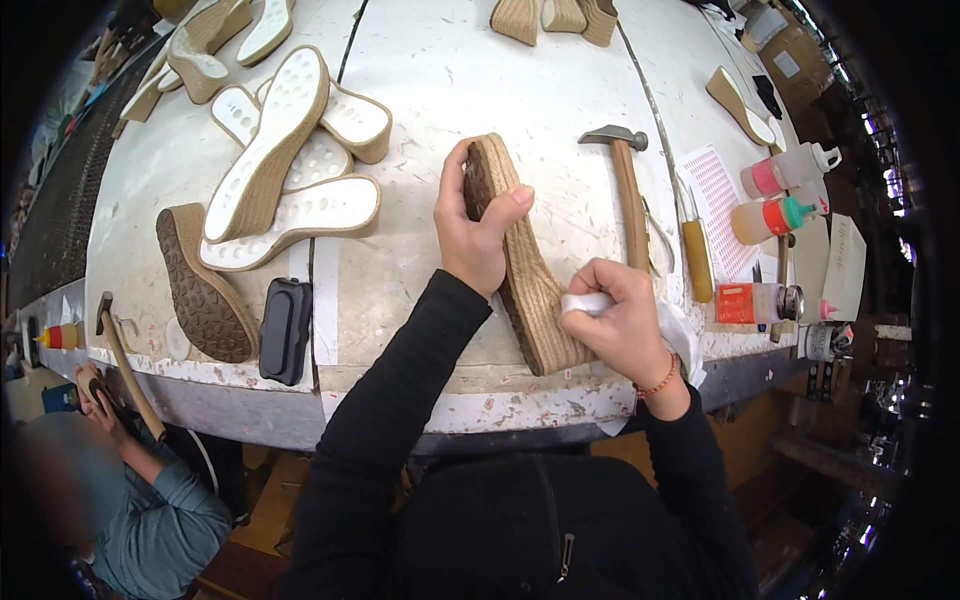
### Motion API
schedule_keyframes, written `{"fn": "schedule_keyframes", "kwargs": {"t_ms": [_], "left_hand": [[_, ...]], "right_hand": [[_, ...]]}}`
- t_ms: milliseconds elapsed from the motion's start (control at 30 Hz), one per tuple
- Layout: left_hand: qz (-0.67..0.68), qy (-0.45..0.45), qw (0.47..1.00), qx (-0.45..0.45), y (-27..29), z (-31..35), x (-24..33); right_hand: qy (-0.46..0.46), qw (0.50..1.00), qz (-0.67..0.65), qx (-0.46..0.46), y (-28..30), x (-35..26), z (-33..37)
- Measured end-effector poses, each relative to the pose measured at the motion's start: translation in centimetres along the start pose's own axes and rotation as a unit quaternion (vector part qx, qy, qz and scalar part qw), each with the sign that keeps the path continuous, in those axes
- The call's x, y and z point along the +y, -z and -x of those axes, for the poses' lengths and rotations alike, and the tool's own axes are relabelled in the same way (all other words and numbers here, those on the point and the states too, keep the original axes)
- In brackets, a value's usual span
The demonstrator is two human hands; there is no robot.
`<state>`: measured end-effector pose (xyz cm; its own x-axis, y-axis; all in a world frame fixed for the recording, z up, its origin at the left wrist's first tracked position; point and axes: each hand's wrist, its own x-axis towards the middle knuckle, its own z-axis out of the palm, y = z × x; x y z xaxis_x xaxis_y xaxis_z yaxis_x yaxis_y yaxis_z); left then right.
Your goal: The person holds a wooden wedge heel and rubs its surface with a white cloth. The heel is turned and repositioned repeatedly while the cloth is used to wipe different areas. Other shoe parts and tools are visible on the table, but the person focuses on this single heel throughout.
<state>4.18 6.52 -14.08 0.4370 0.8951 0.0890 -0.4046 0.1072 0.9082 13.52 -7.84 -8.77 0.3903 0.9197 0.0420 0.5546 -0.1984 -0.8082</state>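
Close by, hammer (629,195) right of wedge sole (530,270), piled soles (275,145) left.

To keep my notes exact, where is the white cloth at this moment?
In the head view, the white cloth is right of centre, gripped in the right hand beside the woven wedge sole that the left hand holds.

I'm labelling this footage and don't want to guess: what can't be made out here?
In the head view:
Held wedge sole: foot-side face, turned away.
White cloth: middle, behind the right hand.
Left hand: some fingertips, behind the sole.
Far soles: upper ends, cut off by the top edge.
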Motion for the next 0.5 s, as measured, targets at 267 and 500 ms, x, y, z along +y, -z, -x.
{"fn": "schedule_keyframes", "kwargs": {"t_ms": [267,500], "left_hand": [[0.001,-0.002,1.000,0.002,0.0,-0.1,0.2],[0.008,0.007,1.000,0.000,0.0,0.0,0.5]], "right_hand": [[0.008,1.000,-0.021,-0.010,0.1,0.5,0.3],[0.012,1.000,-0.023,0.004,-0.5,0.5,-0.3]]}}
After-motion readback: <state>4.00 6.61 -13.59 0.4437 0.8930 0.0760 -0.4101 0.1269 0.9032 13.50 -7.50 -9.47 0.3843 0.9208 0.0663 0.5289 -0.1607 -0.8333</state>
